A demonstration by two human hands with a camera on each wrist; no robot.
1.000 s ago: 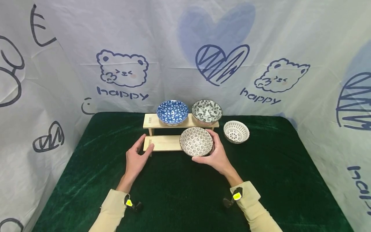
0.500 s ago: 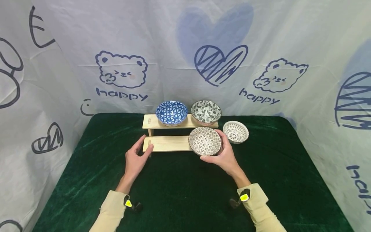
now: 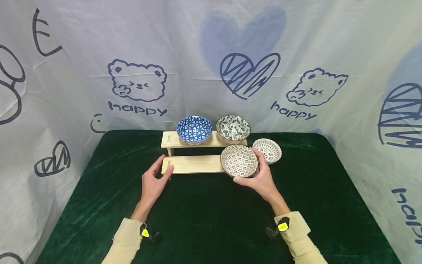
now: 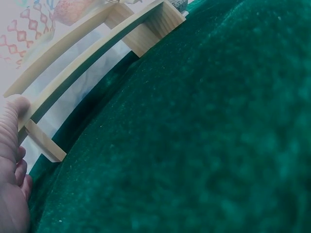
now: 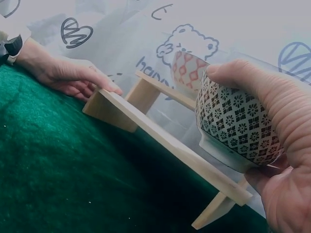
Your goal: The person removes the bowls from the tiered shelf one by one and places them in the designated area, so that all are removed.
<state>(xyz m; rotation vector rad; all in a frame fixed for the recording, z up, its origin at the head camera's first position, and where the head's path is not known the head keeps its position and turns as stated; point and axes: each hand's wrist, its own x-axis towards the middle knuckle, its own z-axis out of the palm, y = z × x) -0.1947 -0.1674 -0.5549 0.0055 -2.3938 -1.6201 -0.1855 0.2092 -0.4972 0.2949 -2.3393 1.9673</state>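
My right hand point(image 3: 264, 182) grips a bowl point(image 3: 239, 161) with a small brown-and-white pattern, thumb at the near side and fingers around the right. In the right wrist view its outside point(image 5: 238, 124) carries dark flower diamonds, and its foot is close over the lower step's right end. My left hand point(image 3: 153, 184) holds the left end of a two-tier wooden stand point(image 3: 197, 164), thumb over the lower step. On the upper step sit a blue triangle-patterned bowl point(image 3: 194, 129) and a grey-green leaf-patterned bowl point(image 3: 233, 127).
Right of the stand, a smaller white bowl point(image 3: 269, 149) with dark dashes rests on the green velvet cloth point(image 3: 211, 220), partly behind my right fingers. A printed white curtain point(image 3: 188, 91) hangs around the back and sides.
My right hand has moved the patterned bowl rightward along the lower step to its right end, now overlapping the small white bowl in view. The left hand keeps its place.
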